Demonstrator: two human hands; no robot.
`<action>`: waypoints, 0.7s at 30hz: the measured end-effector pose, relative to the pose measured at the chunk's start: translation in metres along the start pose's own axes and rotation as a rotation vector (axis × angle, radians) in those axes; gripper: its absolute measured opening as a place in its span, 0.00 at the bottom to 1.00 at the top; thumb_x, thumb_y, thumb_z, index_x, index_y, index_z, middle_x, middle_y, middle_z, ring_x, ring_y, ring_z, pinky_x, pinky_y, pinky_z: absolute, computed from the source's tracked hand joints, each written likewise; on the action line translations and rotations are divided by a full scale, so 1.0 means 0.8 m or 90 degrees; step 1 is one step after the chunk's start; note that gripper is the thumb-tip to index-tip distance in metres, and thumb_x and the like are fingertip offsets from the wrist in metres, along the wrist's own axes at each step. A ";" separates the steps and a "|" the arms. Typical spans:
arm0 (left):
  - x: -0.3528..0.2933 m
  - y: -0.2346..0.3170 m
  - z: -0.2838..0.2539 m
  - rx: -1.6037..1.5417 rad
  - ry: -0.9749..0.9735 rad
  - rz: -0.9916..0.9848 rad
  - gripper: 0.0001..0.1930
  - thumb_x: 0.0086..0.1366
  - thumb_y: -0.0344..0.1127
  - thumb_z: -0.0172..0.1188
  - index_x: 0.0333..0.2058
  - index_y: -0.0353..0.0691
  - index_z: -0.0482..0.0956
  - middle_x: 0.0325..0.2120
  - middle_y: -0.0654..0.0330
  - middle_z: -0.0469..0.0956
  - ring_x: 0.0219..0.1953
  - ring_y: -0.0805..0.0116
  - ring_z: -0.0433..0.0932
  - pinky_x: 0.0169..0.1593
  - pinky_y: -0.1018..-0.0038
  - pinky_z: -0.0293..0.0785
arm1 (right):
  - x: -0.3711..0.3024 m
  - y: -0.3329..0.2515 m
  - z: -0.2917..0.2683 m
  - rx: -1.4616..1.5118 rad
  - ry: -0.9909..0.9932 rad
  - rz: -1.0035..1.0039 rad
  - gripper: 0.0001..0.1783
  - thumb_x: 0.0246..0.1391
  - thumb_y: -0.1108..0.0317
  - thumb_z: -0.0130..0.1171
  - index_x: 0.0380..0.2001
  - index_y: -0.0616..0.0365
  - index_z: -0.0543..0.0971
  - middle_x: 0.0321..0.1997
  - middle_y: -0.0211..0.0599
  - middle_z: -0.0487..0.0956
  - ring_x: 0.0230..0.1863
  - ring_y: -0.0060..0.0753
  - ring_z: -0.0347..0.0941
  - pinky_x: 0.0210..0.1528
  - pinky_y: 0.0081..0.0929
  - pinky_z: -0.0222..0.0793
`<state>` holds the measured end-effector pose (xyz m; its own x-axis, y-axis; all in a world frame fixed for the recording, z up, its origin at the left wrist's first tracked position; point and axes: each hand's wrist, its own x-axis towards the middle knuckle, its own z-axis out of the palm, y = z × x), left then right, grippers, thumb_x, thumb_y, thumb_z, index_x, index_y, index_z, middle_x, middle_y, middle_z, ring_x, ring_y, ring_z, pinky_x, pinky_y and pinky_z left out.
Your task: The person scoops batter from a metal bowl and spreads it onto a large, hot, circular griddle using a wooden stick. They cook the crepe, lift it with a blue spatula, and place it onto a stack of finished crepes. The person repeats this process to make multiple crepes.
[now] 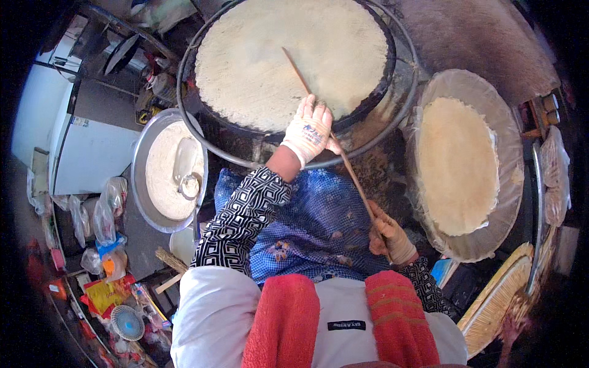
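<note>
A long thin wooden stick [353, 172] runs slantwise from near my lap up over a big round griddle [392, 52]. A pale, thin layer of batter [257, 67] covers the griddle almost to its dark rim. My left hand [308, 132], in a white glove, is closed round the stick's middle at the griddle's near edge. Lower down, my right hand [392, 236], also gloved, grips the stick close to its near end. The stick's far tip lies over the batter; whether it touches cannot be made out.
To the left stands a metal basin [141, 178] of pale batter or flour with a scoop [189, 184] in it. On the right, a plastic-lined oval basket [512, 184] holds a round flatbread [457, 165]. A metal ring [179, 92] surrounds the griddle. Plastic bags [107, 214] clutter the far left.
</note>
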<state>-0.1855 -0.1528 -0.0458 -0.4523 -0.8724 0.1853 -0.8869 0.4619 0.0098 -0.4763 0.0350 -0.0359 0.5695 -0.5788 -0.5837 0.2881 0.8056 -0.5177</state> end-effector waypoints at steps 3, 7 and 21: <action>-0.042 -0.016 0.005 0.010 -0.022 -0.043 0.57 0.37 0.71 0.64 0.57 0.28 0.67 0.59 0.41 0.66 0.67 0.36 0.55 0.70 0.49 0.48 | 0.001 0.005 0.023 -0.084 0.032 0.015 0.39 0.62 0.52 0.58 0.72 0.44 0.55 0.16 0.24 0.66 0.12 0.17 0.57 0.15 0.21 0.54; -0.100 -0.047 -0.005 0.011 0.002 -0.091 0.57 0.38 0.70 0.65 0.58 0.27 0.66 0.59 0.41 0.65 0.66 0.37 0.56 0.70 0.49 0.49 | 0.015 -0.001 0.059 -0.219 0.017 0.030 0.37 0.63 0.57 0.56 0.72 0.49 0.56 0.18 0.23 0.68 0.13 0.16 0.60 0.14 0.19 0.56; -0.233 -0.139 0.009 0.115 -0.109 -0.181 0.27 0.57 0.53 0.61 0.46 0.36 0.75 0.44 0.49 0.73 0.56 0.49 0.68 0.70 0.47 0.45 | 0.154 -0.002 0.157 -0.458 0.085 -0.180 0.28 0.60 0.67 0.58 0.64 0.49 0.71 0.36 0.22 0.78 0.21 0.12 0.65 0.20 0.16 0.63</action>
<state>-0.0033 -0.0424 -0.0885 -0.1820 -0.9827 0.0331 -0.9745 0.1758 -0.1391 -0.3103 -0.0219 -0.0284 0.4388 -0.7967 -0.4155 -0.1871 0.3713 -0.9095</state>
